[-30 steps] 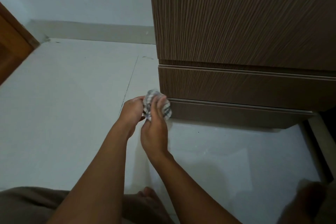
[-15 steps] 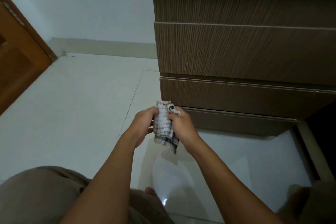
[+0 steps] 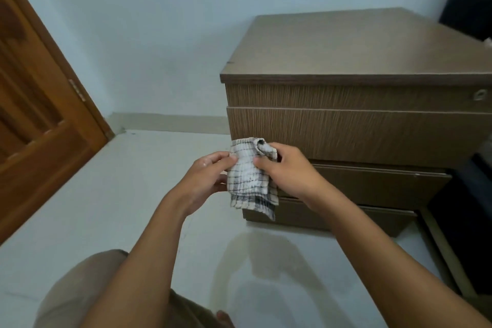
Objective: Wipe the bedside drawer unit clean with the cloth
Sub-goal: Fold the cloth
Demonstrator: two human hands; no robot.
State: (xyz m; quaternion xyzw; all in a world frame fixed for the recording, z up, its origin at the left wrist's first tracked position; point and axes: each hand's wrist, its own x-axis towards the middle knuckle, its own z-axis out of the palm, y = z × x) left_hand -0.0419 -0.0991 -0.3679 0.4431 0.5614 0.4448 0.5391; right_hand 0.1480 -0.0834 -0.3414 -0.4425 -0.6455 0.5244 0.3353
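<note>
**Cloth comes off the base for a refold**

A second ago the cloth (image 3: 249, 176) was bunched tight and pressed at the low left corner of the drawer unit (image 3: 346, 130), down by the plinth. Now it is raised and partly opened out. It hangs between both hands in front of the left edge of the large drawer front, one lower corner dangling, and it seems clear of the wood. The left hand (image 3: 205, 181) pinches its left edge, and the right hand (image 3: 290, 170) is curled round the bunched upper corner. The view has lifted too, so the unit's top (image 3: 346, 45) now shows. I'd judge the low pass finished and a fresh face being turned out, perhaps for a higher surface. Nothing is being wiped just now.
</note>
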